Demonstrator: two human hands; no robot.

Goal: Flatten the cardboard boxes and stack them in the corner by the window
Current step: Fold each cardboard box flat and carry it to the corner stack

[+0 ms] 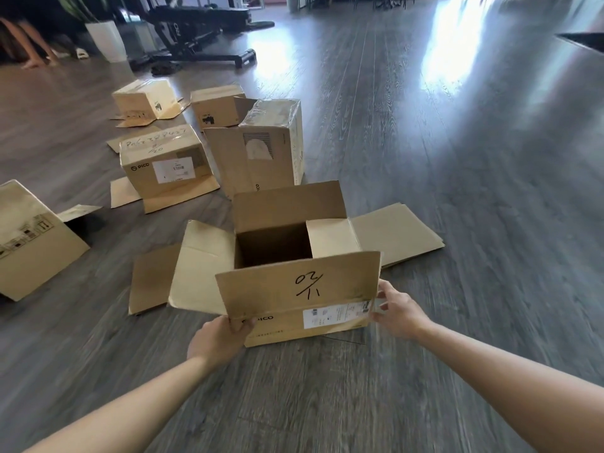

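An open cardboard box [295, 291] stands on the floor right in front of me, its four top flaps spread out and its dark inside showing. The near flap carries black handwriting. My left hand [219, 338] grips the near left corner of this box, at the base of that flap. My right hand [399, 310] holds the near right corner beside a white label. A flattened cardboard piece [400, 233] lies on the floor just right of the box. Several other boxes stand behind and to the left, such as a tall one [266, 148] and a labelled one [165, 165].
A larger box [31, 243] sits at the left edge. Black exercise equipment [202, 31] and a white planter [108, 39] stand at the back left, near a person's bare legs [32, 44]. Grey wood floor [474, 158] stretches right, with bright window glare.
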